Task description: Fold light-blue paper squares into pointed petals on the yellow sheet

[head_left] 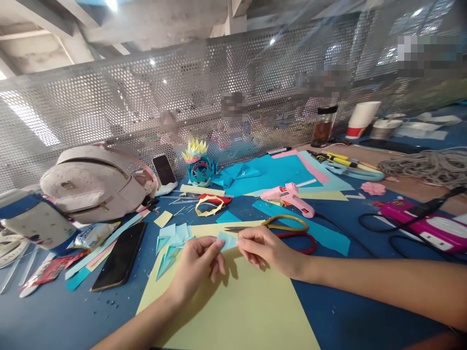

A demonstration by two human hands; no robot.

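Between my two hands is a small light blue paper piece (pixel 227 240). My left hand (pixel 200 260) pinches its left side between thumb and fingers, and my right hand (pixel 260 247) grips its right edge. Both hands are above a large pale yellow paper sheet (pixel 233 306). Just left of my left hand, several folded light blue paper pieces (pixel 171 243) lie in a loose pile. Behind my right hand rest scissors (pixel 288 222) with a yellow and a red handle loop, their blades pointing left.
A pink glue gun (pixel 290 197) lies beyond the scissors. Near the mesh partition (pixel 146 107) stands a blue and yellow paper model (pixel 200 165). To the left are a phone (pixel 119 256) and a pale backpack (pixel 95 182); a magenta power strip (pixel 423 223) sits at right.
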